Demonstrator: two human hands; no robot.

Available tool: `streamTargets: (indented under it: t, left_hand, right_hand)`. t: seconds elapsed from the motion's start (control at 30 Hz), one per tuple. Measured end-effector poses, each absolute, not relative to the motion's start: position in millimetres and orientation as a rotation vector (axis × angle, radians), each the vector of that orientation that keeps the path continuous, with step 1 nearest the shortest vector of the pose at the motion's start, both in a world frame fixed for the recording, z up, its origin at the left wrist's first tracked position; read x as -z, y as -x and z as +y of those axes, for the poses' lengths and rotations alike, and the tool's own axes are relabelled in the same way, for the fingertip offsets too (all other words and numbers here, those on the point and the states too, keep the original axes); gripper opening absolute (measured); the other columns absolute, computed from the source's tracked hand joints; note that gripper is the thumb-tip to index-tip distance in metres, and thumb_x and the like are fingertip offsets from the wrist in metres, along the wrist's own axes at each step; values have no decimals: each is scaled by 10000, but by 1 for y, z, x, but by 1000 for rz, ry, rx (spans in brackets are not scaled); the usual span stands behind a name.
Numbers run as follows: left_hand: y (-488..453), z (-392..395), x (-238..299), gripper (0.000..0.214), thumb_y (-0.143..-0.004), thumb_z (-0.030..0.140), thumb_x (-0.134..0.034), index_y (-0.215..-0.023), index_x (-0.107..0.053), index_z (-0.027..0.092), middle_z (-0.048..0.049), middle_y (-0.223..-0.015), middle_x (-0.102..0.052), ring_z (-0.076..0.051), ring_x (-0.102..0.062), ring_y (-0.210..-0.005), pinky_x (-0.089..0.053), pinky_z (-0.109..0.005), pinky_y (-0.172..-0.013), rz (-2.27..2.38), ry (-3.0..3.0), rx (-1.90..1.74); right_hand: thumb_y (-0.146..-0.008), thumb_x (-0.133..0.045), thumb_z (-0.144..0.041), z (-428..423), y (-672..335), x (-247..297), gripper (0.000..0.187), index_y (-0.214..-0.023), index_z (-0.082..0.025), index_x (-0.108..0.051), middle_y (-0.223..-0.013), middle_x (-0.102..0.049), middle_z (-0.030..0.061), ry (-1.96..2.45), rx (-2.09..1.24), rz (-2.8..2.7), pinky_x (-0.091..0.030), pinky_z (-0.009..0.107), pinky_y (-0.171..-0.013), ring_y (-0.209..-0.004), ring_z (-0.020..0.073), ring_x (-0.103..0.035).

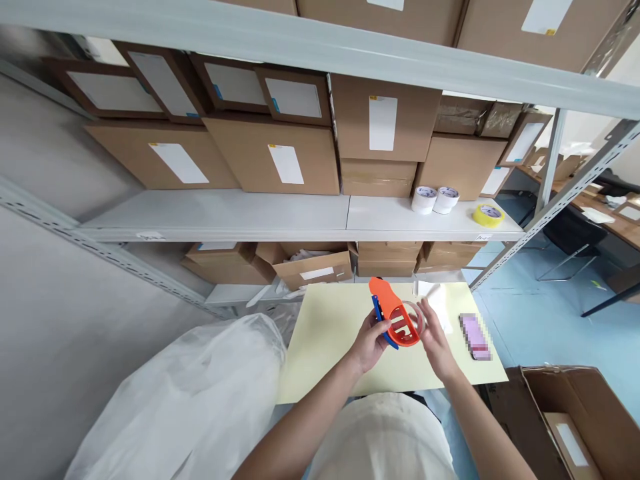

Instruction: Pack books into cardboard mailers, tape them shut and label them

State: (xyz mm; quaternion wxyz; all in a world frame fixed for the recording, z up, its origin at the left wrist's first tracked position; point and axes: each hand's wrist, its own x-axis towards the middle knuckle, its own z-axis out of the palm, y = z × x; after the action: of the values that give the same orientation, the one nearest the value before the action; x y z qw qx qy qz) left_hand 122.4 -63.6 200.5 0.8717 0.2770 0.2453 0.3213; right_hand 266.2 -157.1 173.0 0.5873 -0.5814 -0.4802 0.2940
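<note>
My left hand (371, 340) grips the blue handle side of an orange tape dispenser (395, 313), held just above a pale yellow table (325, 333). My right hand (434, 337) is closed around the clear tape roll (417, 319) seated in the dispenser. A blurred pink object (475, 337) lies on the table to the right of my hands. White papers (434, 297) lie behind them.
A metal shelf (250, 213) carries many brown cartons, two white tape rolls (435, 199) and a yellow roll (488, 214). A big clear plastic bag (200, 400) sits at left. An open carton (570, 420) stands at lower right. Desks and chairs stand far right.
</note>
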Motion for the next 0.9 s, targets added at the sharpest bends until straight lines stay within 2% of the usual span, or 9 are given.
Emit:
streamTargets:
  t: [0.07, 0.17, 0.3, 0.47, 0.7, 0.9]
  left_hand:
    - [-121, -62, -198, 489, -579, 287, -821, -1028, -662, 178, -96, -1098, -708, -276, -666, -1032, -543, -345, -818, 483, -598, -677]
    - [-117, -58, -192, 450, -589, 239, -788, -1024, -684, 187, -77, -1099, -709, -257, -643, -1064, -527, -317, -840, 501, -675, -679]
    - [-106, -49, -186, 500, -552, 204, -807, -1039, -698, 180, -77, -1046, -719, -259, -649, -1024, -504, -365, -905, 488, -829, -595]
    - [-100, -46, -186, 554, -542, 266, -859, -1066, -695, 196, -79, -1025, -711, -275, -640, -1025, -494, -415, -917, 553, -930, -554]
    - [-113, -54, -182, 531, -501, 362, -906, -932, -673, 159, -65, -915, -698, -257, -650, -947, -507, -408, -908, 807, -957, -663]
    - [-109, -58, -189, 552, -426, 270, -930, -888, -641, 180, -12, -857, -629, -212, -616, -844, -526, -412, -847, 716, -1158, -647]
  right_hand:
    - [-879, -521, -627, -155, -272, -177, 578, -1359, -307, -497, -1311, -591, 126, 1270, -968, -953, -526, 467, -889, -1103, 277, -622]
    - [-780, -709, -551, -155, -278, -179, 570, -1273, -296, -581, -1090, -681, 77, 1266, -1056, -792, -537, 400, -831, -927, 220, -651]
    - [-696, -789, -521, -159, -279, -176, 637, -1253, -267, -612, -1004, -705, 67, 1270, -1056, -687, -547, 377, -771, -866, 212, -653]
    - [-680, -786, -516, -162, -279, -180, 564, -1153, -231, -669, -954, -724, 66, 1371, -1012, -784, -576, 377, -716, -842, 221, -661]
    - [-679, -772, -524, -163, -280, -186, 541, -1096, -205, -644, -899, -727, 69, 1456, -951, -873, -605, 382, -684, -774, 219, -688]
    - [-726, -688, -589, -164, -283, -197, 420, -846, -196, -603, -742, -662, 48, 1557, -951, -877, -587, 354, -574, -664, 211, -660]
